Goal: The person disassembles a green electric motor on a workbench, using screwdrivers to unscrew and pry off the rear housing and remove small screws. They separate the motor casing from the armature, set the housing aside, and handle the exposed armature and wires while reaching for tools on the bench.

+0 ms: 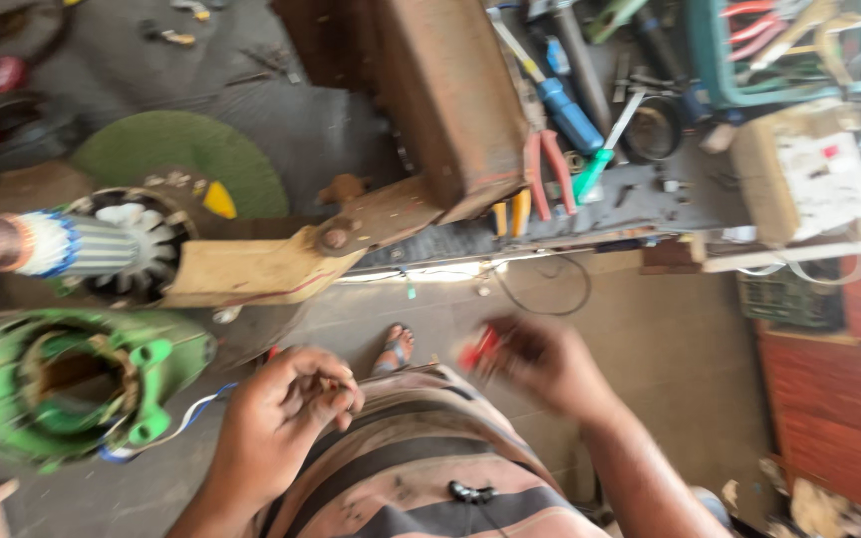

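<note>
Striped pink-and-grey cloth of the person's shirt fills the bottom centre, nearest the camera; both bare hands rise from it. At about 8 o'clock from centre the left hand is curled, fingers folded in toward the palm, pinched on something too small to make out; thin blue and white wires trail away from it toward 9 o'clock. At about 5 o'clock the right hand is blurred by motion; its fingers are closed around a small red-handled tool, whose long axis seems to point toward 10 o'clock, toward the left hand; the two hands are near each other but apart. Just beyond them a sandalled foot rests on the concrete floor.

Left of the left hand, at 8 to 9 o'clock, lies a green motor housing, open end facing the camera, the wires leading to it; the left hand is the nearer one. Further, at 10 o'clock, a rotor with a copper commutator lies on its side, shaft running 9 to 3 o'clock. Farthest, at 12 to 2 o'clock, a rusty metal bench carries pliers with red handles and screwdrivers, and a teal plastic crate holds more tools.
</note>
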